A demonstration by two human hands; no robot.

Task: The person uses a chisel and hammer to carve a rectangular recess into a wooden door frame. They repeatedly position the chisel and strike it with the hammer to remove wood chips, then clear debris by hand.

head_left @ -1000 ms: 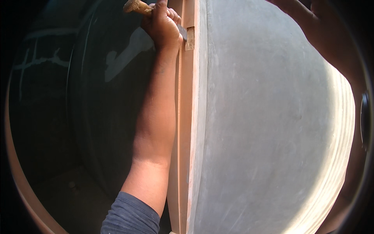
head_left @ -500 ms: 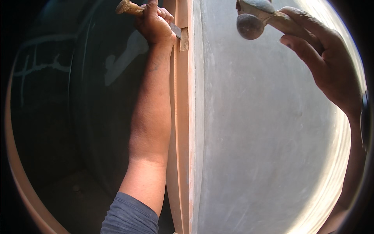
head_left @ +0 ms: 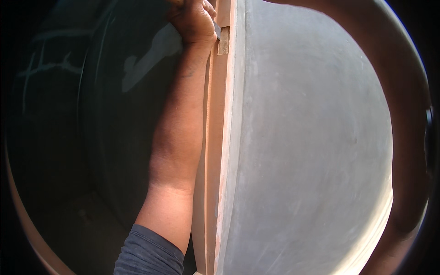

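My left hand (head_left: pixel 196 23) is closed round a chisel (head_left: pixel 217 31) near the top edge of the view. The flat metal blade shows past the fist, beside a shallow rectangular recess (head_left: pixel 223 42) cut in the wooden frame (head_left: pixel 220 96). Only a bit of the chisel's handle shows at the top edge; whether the blade's tip touches the wood, I cannot tell. My right forearm (head_left: pixel 408 137) rises along the right side and bends left across the top. The right hand is out of the picture, and so is whatever it holds.
To the right of the frame is a smooth grey plastered wall (head_left: pixel 311 128), brightly lit at its lower right. On the left lies a dark opening (head_left: pixel 91 151) with faint pale lines and reflections. A curved wooden edge (head_left: pixel 27 229) borders it at the far left.
My right hand has gone up and out of view with the hammer it held. My left hand has shifted slightly up and right in the picture, still gripping the chisel at the recess.
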